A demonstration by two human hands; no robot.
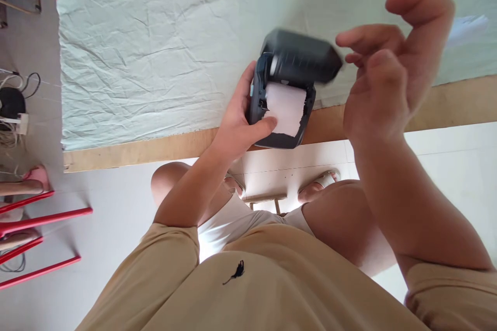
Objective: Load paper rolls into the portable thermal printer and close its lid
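Note:
My left hand [243, 121] grips a dark portable receipt printer [285, 140] at the table's front edge. Its lid [303, 54] is raised and slightly blurred. A strip of white paper [287, 106] with a ragged lower edge lies over the printer's body, and my left thumb presses on it. To the right, my right hand [392, 62] is raised with its fingers apart and curled, holding nothing. Its fingertips are close to the lid's right corner; whether they touch it I cannot tell.
A creased pale green cloth [155, 51] covers the table, whose wooden edge [140, 152] faces me. A white item [466, 28] lies behind my right hand. On the left floor are red metal legs [46, 217], cables [13, 137] and another person's foot [25, 187].

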